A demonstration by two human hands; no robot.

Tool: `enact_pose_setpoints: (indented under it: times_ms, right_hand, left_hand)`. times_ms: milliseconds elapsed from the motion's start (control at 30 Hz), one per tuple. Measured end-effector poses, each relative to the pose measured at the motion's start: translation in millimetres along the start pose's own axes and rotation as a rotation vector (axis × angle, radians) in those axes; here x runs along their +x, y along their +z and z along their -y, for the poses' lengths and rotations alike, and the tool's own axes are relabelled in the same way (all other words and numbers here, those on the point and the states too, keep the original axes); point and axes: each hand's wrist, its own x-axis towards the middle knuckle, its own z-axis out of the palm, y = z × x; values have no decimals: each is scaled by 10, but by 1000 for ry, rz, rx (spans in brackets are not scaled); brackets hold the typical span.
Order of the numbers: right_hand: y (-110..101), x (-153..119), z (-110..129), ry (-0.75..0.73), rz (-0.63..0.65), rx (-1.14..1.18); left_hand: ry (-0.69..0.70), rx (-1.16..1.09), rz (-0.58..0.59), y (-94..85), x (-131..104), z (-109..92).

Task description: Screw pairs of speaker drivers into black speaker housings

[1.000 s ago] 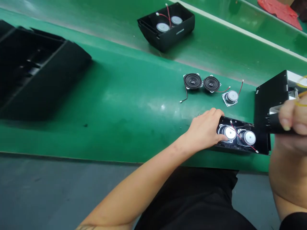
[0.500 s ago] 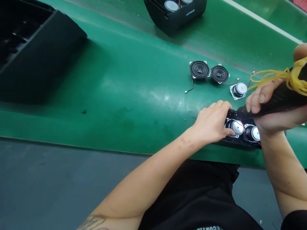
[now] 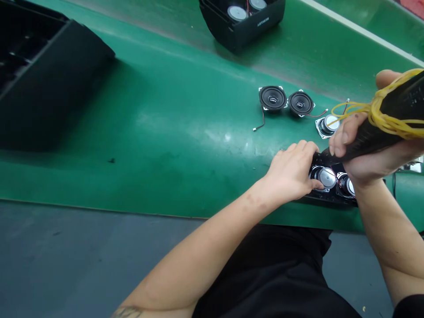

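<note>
My left hand [image 3: 294,170] grips the left end of a black speaker housing [image 3: 326,198], its thumb beside a silver-backed speaker [image 3: 327,178] seated there. A second silver-backed speaker [image 3: 346,185] sits to its right, partly covered by my right wrist. My right hand [image 3: 367,150] is wrapped round a black power tool [image 3: 371,139] with yellow bands [image 3: 380,110] wound about its body. The tool's narrow end points down at the housing's upper edge, near my left fingers; its tip is hidden.
Beyond the housing lie two black-coned speakers [image 3: 273,98] [image 3: 300,103] and a silver-backed loose speaker [image 3: 331,123], with thin wires. A large black case [image 3: 56,88] stands at the left, another black housing [image 3: 245,26] at the top. The green table's front edge [image 3: 132,213] crosses below.
My right hand and the power tool have shifted slightly left and the tool's body is tilted more upright. My left hand keeps its hold on the housing. The view has shifted slightly.
</note>
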Motion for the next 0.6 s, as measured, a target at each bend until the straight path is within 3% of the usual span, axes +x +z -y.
enact_pose_setpoints:
  times_ms: [167, 433, 600]
  right_hand:
    - [-82, 6, -22, -30, 16, 39]
    - [-317, -60, -104, 98, 119, -50]
    - [-301, -84, -152, 125, 195, -67]
  left_hand:
    - [-16, 21, 11, 0, 19, -16]
    - [-7, 40, 21, -2, 23, 0]
    - [1, 69, 6, -10, 20, -12]
